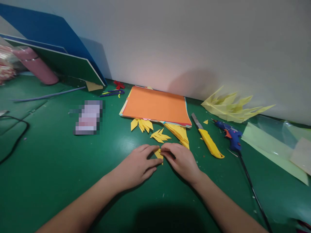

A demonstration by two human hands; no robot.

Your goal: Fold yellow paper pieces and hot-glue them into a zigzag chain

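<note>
Paper piece (159, 156), small and yellow, lies between the two hands, low on the green surface (53, 168). From my end, the right hand (181, 158) looks to have its fingers bunched in a pinch on the piece's right edge. The left hand (139, 163) spreads its fingers over the other side, I'd judge to steady it; whether they grip or only press, I cannot tell. Just beyond, I see loose petals (160, 136) and a cluster (142, 125), near enough, I think, to be reached easily. Behind them sits the sheet stack (155, 105), its front edge over some yellow strips (178, 132), perhaps weighing them down. To the right, the cutter (211, 143) lies blade away from me, handle toward the right hand, a sensible way round. Past it is the glue gun (230, 134), lying on its side, and the spiky paper (234, 105) near the wall.
</note>
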